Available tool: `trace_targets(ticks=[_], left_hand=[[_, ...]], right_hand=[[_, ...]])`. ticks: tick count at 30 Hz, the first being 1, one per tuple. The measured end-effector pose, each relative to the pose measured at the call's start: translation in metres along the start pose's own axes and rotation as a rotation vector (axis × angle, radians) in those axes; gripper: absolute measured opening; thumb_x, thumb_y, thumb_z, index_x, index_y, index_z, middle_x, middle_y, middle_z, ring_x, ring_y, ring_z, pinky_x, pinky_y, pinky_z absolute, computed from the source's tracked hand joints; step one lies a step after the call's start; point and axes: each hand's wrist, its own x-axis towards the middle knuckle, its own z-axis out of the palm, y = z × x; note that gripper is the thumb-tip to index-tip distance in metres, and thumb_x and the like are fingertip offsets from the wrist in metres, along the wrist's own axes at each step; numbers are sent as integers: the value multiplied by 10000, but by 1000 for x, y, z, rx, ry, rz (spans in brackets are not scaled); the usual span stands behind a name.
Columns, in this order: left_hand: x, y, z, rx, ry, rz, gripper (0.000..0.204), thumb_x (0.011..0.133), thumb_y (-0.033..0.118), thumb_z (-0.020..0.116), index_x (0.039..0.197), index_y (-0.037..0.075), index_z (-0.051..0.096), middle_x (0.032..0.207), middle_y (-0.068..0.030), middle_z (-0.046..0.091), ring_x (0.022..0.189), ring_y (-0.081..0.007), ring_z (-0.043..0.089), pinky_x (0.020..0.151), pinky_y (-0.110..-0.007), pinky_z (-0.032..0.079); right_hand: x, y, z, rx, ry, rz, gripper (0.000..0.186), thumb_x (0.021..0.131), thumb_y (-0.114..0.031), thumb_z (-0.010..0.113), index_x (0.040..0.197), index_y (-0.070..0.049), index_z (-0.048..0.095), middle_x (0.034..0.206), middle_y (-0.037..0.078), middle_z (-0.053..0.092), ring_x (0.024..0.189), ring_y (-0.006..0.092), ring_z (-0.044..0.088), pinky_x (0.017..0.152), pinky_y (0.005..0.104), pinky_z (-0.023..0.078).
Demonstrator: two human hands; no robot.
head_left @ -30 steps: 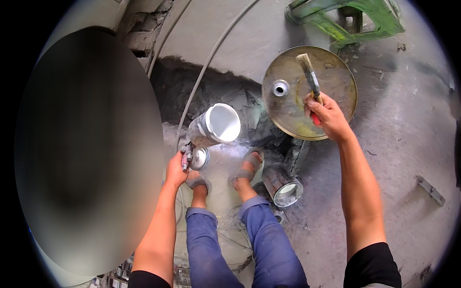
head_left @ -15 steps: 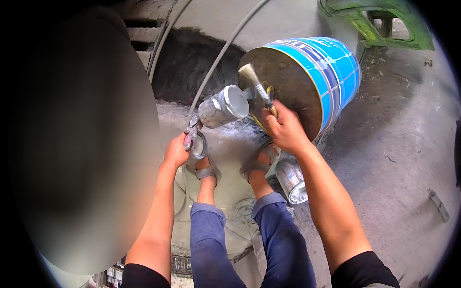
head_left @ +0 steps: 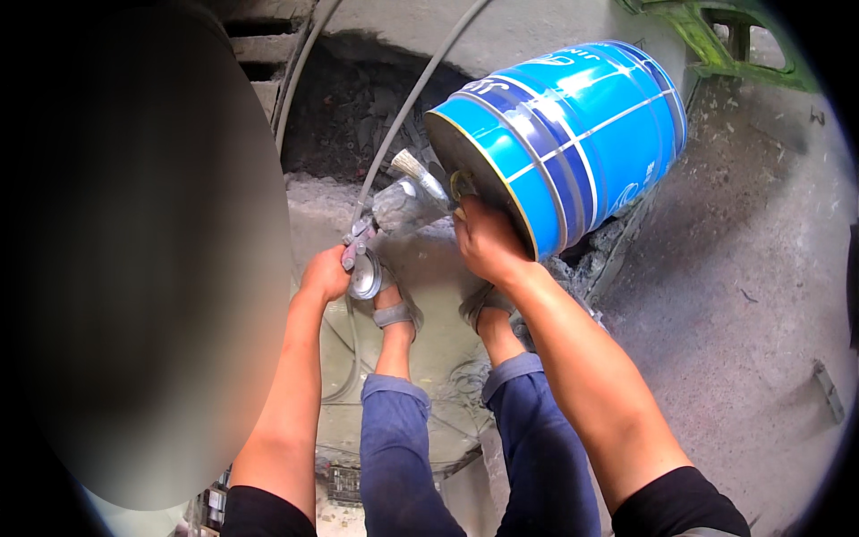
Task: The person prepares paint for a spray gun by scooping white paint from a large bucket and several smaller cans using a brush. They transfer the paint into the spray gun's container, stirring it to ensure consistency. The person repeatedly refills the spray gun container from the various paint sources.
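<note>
My left hand (head_left: pixel 326 274) is closed round the handle of a spray gun (head_left: pixel 360 236) with a pinkish grip. Right below the gun is a round silver lid (head_left: pixel 365 276); whether the two are joined, I cannot tell. My right hand (head_left: pixel 490 234) grips a paintbrush (head_left: pixel 420 175) with pale bristles, held up and to the left. Behind the brush is a paint-smeared grey can (head_left: pixel 396 208), partly hidden. A large blue drum (head_left: pixel 573 134) lies tilted just beyond my right hand, its dark round end partly covered by that hand.
A grey hose (head_left: pixel 400 121) runs from the gun toward the far wall. Rubble (head_left: pixel 595 255) lies under the drum. A green frame (head_left: pixel 743 40) stands at the far right, and a small metal strip (head_left: pixel 828 391) lies on the concrete. A large blurred dark shape (head_left: pixel 161 268) blocks the left side.
My right hand has moved left with the brush. The drum has swung round, showing more of its blue side and less of its dark end. The grey can appears lower and more hidden.
</note>
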Motion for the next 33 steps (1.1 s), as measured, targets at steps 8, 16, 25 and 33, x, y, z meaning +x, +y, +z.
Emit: trace_targets(ticks=[8,16,25,33], left_hand=[[-11,6,-13,32,7,57,265,822,201,648,1053,73,631,989,-205,664,947,-413,608,791,-462,481],[-36,49,-35,-196,22,128,253,830,180,672,1045,59,619,953,-206,665,920,-416,617,780,-430,485],[-59,112,-36,-224,95,411,200,845,152,690,970,27,597,787,-132,654,718,-237,639,676,-370,502],[-106,149,-49,-458,161,515,217,863,172,699,1012,30,630,835,-102,691,751,-158,631,700,-345,507]], right_hand=[[-3,-2,-33,106,-49,36,173,893,-164,538,923,4,569,790,282,611,789,470,598,693,517,470],[-14,3,-147,481,-110,212,118,910,-148,553,902,-31,569,672,-8,500,620,92,470,559,296,409],[-17,61,-280,597,-118,244,144,926,-225,586,902,-82,580,702,-57,527,584,50,429,525,224,346],[-14,152,-365,370,49,264,113,910,-170,553,844,-78,554,693,-26,538,573,75,439,531,254,370]])
